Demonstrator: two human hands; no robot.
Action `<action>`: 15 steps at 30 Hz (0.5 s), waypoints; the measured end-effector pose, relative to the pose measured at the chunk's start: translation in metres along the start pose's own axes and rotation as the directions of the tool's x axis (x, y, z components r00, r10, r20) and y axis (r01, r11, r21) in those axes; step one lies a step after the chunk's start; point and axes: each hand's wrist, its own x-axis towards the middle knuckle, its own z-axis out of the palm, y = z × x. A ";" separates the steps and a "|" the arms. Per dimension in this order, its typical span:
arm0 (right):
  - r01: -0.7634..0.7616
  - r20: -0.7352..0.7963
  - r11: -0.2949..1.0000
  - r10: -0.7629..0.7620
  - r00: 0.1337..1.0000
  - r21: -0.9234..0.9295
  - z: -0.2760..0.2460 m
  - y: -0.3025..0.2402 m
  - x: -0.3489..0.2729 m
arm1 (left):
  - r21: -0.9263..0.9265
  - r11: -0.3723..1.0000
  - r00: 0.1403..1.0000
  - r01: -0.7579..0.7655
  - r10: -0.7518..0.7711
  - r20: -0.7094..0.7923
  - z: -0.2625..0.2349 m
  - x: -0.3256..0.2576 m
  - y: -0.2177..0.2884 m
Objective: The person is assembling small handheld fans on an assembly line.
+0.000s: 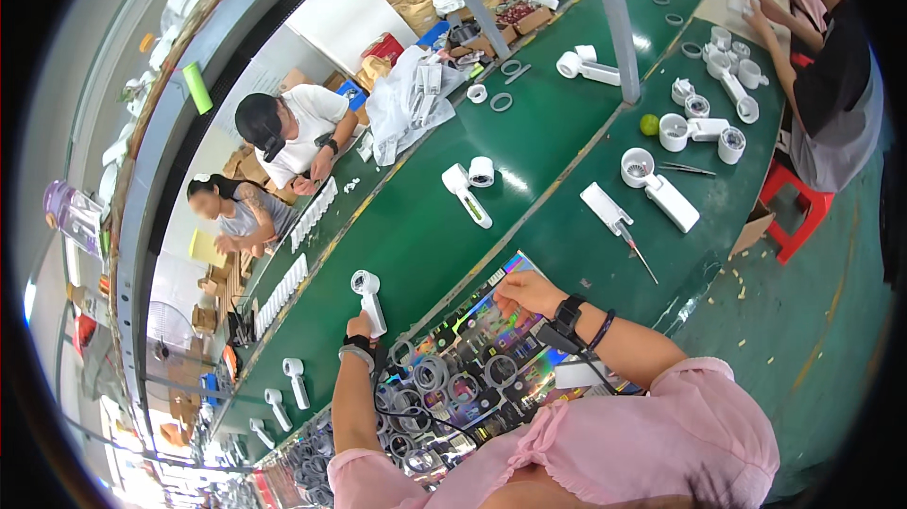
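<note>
My left hand (359,326) grips the handle of a white handheld fan (372,309) over the near edge of the green conveyor belt; its round head points away from me. My right hand (531,294) is held above a shiny patterned surface, fingers curled together. Whatever lies between those fingertips, if anything, is too small to make out. Below and between my hands, many grey rings (431,373) lie on the shiny patterned surface (474,322). Farther along the belt lies another white handheld fan (466,195) with its round head.
On the green table to the right are a white handle piece (602,207), a screwdriver (642,256), an open-headed fan (673,202), tweezers (688,168) and a green ball (649,125). A metal post (616,27) rises from the table. Co-workers sit across and at right.
</note>
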 end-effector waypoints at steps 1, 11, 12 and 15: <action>0.006 0.005 1.000 -0.006 1.000 -0.016 0.000 0.000 0.001 | 0.169 0.986 0.996 -0.005 0.020 -0.085 -0.003 0.000 0.003; -0.012 0.048 0.998 0.015 0.999 -0.057 0.009 -0.008 -0.002 | 0.604 0.552 0.723 -0.575 0.688 0.060 0.053 -0.061 0.118; -0.010 0.062 0.998 0.014 0.998 -0.064 0.013 -0.010 -0.001 | 0.491 0.617 0.762 -0.614 0.626 0.166 0.061 -0.056 0.130; -0.002 -0.008 1.000 0.002 1.000 -0.012 -0.004 -0.006 -0.005 | 0.176 0.824 0.817 -0.539 0.462 0.345 0.146 -0.112 0.183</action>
